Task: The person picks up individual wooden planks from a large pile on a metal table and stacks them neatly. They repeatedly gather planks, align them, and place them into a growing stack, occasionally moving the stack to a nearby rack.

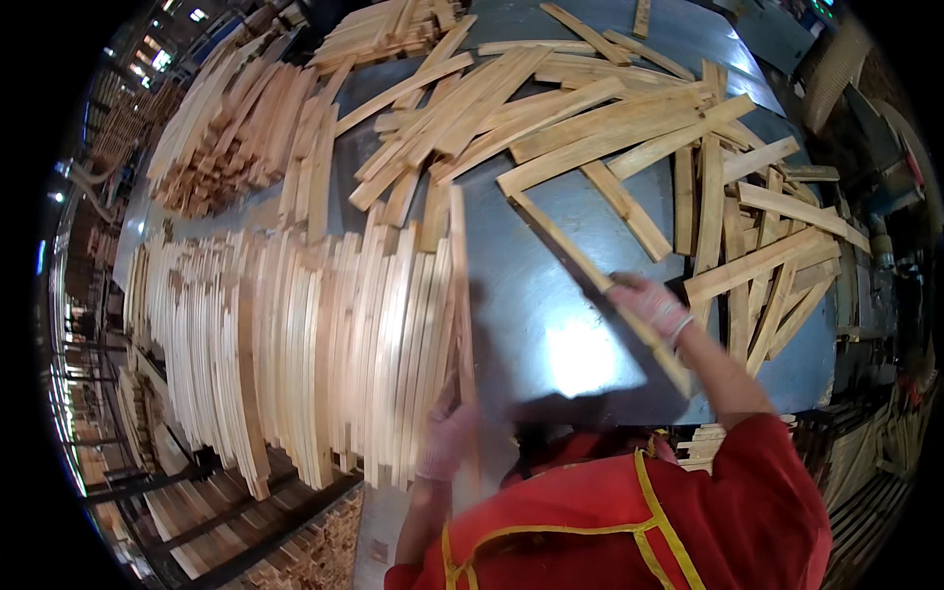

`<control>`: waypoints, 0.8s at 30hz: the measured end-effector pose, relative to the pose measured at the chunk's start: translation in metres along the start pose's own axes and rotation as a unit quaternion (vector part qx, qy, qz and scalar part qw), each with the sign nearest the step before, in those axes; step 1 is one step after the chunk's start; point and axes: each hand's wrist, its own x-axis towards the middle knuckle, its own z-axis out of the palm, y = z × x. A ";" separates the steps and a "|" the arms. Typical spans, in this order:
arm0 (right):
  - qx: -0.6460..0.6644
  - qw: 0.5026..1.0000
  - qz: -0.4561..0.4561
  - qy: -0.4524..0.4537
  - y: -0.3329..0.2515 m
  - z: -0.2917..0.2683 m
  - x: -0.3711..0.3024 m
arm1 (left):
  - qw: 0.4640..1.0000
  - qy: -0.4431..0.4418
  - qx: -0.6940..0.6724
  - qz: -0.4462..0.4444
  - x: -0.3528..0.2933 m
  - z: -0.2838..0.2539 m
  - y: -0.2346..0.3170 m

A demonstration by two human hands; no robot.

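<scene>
My right hand (651, 305), in a pale pink-and-white glove, is closed around a long narrow wooden strip (560, 241) that slants across the metal table (511, 285). My left hand (447, 438), gloved too and smeared by motion, grips the near end of another wooden slat (459, 265). That slat stands on edge at the right end of a long row of slats (295, 344) packed side by side. Part of the left fingers is hidden behind the slat.
Loose boards (610, 128) lie crisscrossed over the far and right parts of the table. Stacked strips (236, 128) stand at the far left. A dark rack (285, 521) holding more wood is below the row at the near left.
</scene>
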 end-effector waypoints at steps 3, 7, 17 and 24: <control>0.013 0.999 0.004 -0.041 0.004 0.135 -0.010 | 0.999 0.008 -0.004 0.036 0.002 -0.017 0.010; -0.169 0.971 -0.020 -0.170 -0.053 0.256 -0.020 | 0.996 0.029 0.023 0.077 0.003 -0.038 0.017; 0.306 0.858 -0.002 -0.412 -0.001 0.211 -0.063 | 0.971 -0.133 0.180 0.084 0.019 0.003 0.009; 0.187 0.951 -0.231 0.091 -0.107 -0.081 0.113 | 0.918 -0.147 0.270 0.252 0.080 0.009 -0.076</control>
